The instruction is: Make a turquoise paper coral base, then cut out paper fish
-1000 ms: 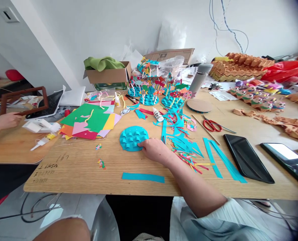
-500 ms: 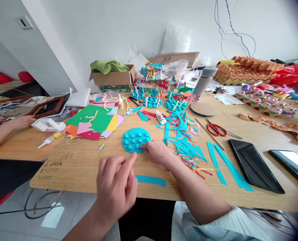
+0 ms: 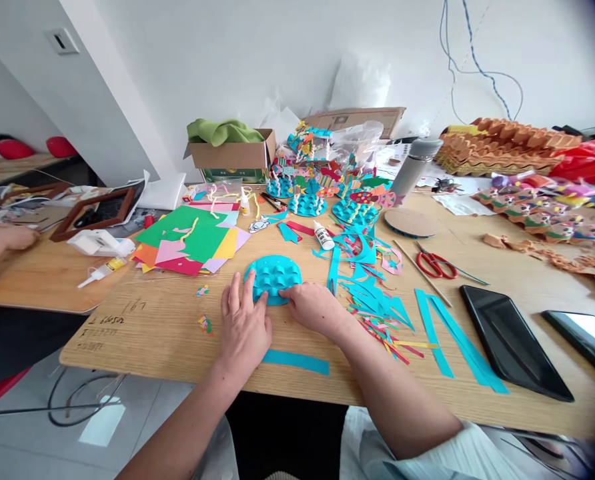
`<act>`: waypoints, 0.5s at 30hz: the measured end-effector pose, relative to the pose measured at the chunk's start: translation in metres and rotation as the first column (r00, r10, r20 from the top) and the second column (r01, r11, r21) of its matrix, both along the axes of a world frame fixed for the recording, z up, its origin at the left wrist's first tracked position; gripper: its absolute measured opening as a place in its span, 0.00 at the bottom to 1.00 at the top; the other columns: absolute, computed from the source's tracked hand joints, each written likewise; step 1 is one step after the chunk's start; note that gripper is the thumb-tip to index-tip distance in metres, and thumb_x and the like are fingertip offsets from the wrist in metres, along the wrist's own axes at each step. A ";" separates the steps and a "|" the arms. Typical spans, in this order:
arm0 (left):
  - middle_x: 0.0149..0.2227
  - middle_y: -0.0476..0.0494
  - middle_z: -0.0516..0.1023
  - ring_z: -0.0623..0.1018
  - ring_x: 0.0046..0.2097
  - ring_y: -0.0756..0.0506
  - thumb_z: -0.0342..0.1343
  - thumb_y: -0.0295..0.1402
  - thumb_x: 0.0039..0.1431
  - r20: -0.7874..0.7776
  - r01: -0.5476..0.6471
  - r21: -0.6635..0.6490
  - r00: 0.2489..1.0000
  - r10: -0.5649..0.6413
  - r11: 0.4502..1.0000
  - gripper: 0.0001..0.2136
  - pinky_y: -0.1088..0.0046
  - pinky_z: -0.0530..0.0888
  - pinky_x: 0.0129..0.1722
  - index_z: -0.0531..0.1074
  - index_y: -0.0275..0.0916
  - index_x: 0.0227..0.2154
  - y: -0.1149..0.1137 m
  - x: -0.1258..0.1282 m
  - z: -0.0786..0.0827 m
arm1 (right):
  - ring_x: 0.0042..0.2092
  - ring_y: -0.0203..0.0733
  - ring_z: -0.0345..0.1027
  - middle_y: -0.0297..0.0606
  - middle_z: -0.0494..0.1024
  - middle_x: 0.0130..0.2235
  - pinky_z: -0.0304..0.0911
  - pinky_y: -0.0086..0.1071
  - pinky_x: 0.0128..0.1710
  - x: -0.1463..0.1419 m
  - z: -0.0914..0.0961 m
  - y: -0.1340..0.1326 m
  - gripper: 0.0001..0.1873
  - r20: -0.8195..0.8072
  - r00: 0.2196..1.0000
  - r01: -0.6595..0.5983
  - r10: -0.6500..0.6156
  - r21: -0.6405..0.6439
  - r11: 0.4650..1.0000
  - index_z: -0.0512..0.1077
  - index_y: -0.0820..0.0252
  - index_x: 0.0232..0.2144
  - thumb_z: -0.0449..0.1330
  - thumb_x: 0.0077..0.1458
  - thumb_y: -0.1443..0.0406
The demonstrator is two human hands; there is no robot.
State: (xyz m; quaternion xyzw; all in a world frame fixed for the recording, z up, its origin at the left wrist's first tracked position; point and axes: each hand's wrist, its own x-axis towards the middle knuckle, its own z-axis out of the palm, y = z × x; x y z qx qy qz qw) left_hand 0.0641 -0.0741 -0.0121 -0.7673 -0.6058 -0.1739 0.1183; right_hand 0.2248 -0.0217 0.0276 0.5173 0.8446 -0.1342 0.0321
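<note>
Left hand (image 3: 244,330), spread-fingered, and right hand (image 3: 317,308), fingers curled, grip unclear, touch a blue disc (image 3: 276,269). Behind it, a box (image 3: 230,156) holds green cloth (image 3: 222,133).

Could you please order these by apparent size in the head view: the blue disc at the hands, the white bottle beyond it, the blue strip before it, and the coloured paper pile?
1. Coloured paper pile
2. Blue disc, partly covered by the left hand
3. Blue strip
4. White bottle, farther away

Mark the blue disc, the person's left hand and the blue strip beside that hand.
Blue disc (image 3: 274,275): head view, middle of its scalloped top.
Left hand (image 3: 244,331): head view, back of the hand.
Blue strip (image 3: 300,361): head view, middle of its visible length.
</note>
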 end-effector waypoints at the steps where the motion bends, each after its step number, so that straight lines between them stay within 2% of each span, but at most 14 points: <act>1: 0.67 0.34 0.59 0.54 0.68 0.27 0.54 0.25 0.53 0.004 -0.001 -0.005 1.000 0.001 1.000 0.18 0.43 0.59 0.63 0.77 0.38 0.48 0.001 0.000 0.000 | 0.47 0.51 0.75 0.46 0.81 0.45 0.67 0.39 0.44 0.000 0.000 0.000 0.23 -0.003 1.000 0.003 -0.003 0.004 1.000 0.74 0.52 0.53 0.48 0.60 0.68; 11: 0.65 0.34 0.61 0.56 0.68 0.29 0.54 0.25 0.54 -0.018 0.027 0.007 0.999 -0.026 1.000 0.17 0.45 0.61 0.62 0.77 0.39 0.46 0.004 0.001 -0.005 | 0.47 0.53 0.76 0.48 0.81 0.43 0.68 0.40 0.42 -0.001 0.002 0.000 0.22 0.017 1.000 -0.022 0.022 -0.006 1.000 0.75 0.52 0.51 0.48 0.60 0.70; 15: 0.64 0.32 0.63 0.56 0.68 0.28 0.52 0.24 0.55 -0.031 0.038 0.003 0.999 -0.038 0.999 0.17 0.46 0.61 0.63 0.77 0.36 0.47 0.005 0.000 -0.006 | 0.46 0.53 0.76 0.47 0.81 0.43 0.68 0.40 0.42 0.000 0.003 -0.001 0.22 0.014 1.000 -0.019 0.019 -0.007 1.000 0.75 0.52 0.51 0.49 0.60 0.70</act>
